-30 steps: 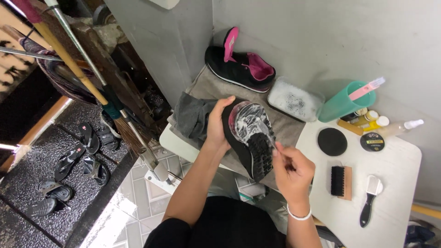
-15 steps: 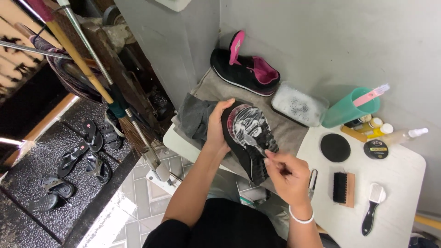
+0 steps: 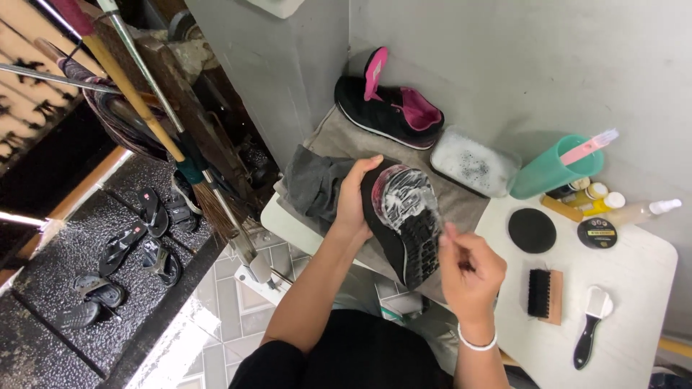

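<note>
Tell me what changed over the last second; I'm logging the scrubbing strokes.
The right hand, gripping a small brush, slid from the sole's middle toward its lower end. The left hand kept holding the black shoe sole-up. The second shoe and brushes on the table stayed put.

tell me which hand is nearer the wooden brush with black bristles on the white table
Right. The right hand hovers just beside the wooden brush, over the sole of the black shoe. The left hand grips the shoe's far side, farther off.
</note>
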